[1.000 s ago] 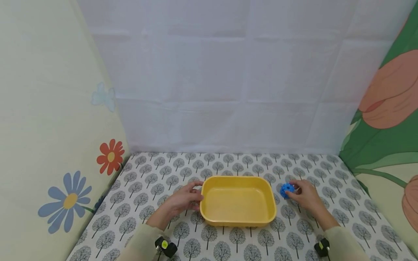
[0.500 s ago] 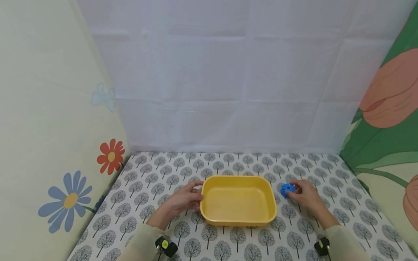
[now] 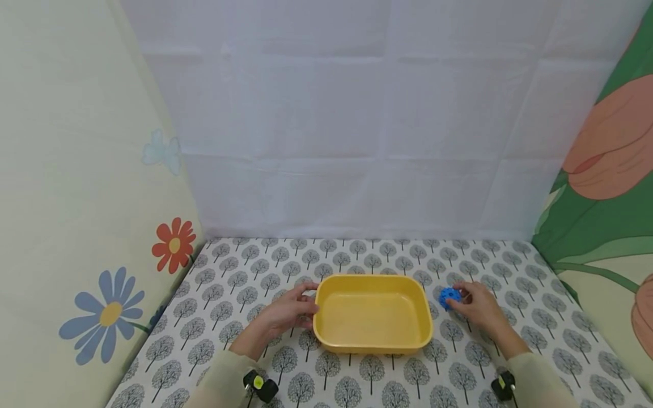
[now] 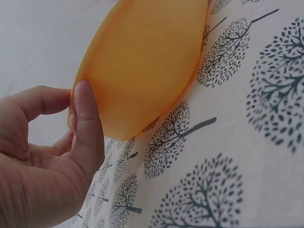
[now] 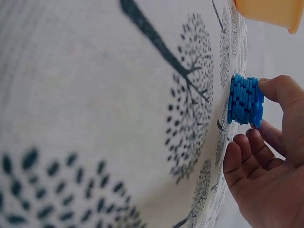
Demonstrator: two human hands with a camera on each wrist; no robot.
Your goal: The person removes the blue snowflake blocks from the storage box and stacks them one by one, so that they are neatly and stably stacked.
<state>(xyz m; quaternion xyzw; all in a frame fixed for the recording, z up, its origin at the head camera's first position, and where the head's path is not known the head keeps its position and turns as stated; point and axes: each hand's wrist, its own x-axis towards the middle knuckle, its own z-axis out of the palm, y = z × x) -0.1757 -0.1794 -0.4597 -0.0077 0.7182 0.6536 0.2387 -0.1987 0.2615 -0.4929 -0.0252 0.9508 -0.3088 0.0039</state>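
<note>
A yellow rectangular plastic basin (image 3: 326, 347) with rounded corners sits on the table, nothing inside it. My left hand (image 3: 288, 310) pinches its left rim; in the left wrist view the thumb (image 4: 87, 118) lies over the inner wall and the other fingers are outside, partly hidden. To the right of the basin, my right hand (image 3: 482, 309) holds a short stack of blue notched plastic discs (image 5: 244, 100) between thumb and forefinger. The stack is upright, right at the cloth, and the remaining fingers curl loosely beside it.
A white cloth (image 3: 352, 368) printed with grey trees covers the table. Behind it hangs a creased white sheet (image 3: 347, 187). A flowered panel (image 3: 127, 226) stands along the left side, and another one with large tulips (image 3: 607, 147) along the right.
</note>
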